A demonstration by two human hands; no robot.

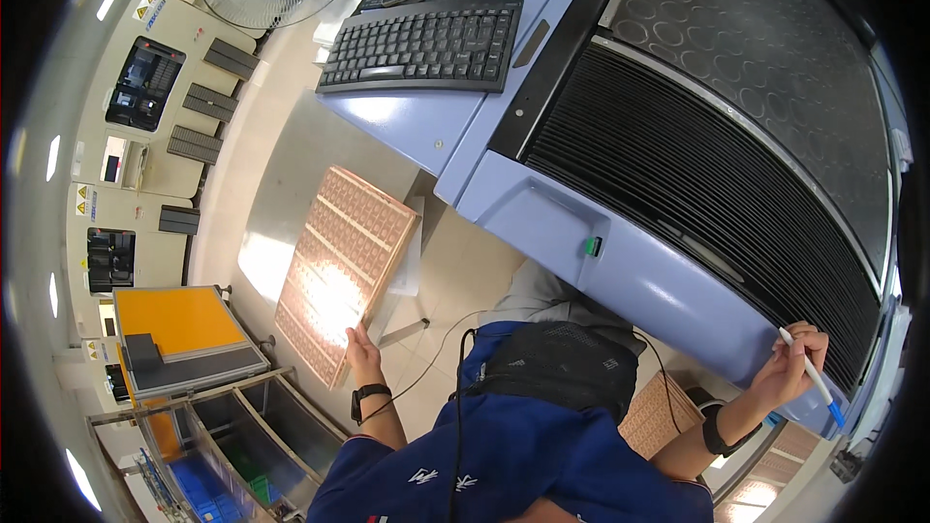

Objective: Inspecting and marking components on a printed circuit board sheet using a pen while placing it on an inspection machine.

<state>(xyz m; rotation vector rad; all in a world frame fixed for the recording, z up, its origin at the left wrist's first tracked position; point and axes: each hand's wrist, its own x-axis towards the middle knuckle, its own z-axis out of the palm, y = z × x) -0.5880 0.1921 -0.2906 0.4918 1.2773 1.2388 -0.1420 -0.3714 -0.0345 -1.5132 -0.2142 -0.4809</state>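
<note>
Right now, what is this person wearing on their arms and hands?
Both hands are bare, without gloves. The left hand has a black watch-like band with a dark face on its wrist. The right hand has a plain black band on its wrist. The sleeves are short and dark blue, with a thin red trim at the left cuff.

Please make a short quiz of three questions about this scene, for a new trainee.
1. True or false: the left hand holds the copper-coloured panel by its lower edge.
2. What does the right hand hold? A) a white pen B) a mouse C) a phone
3. Fill in: the black keyboard lies on the pale blue ____.

Key: 1 true; 2 A; 3 desk.
</note>
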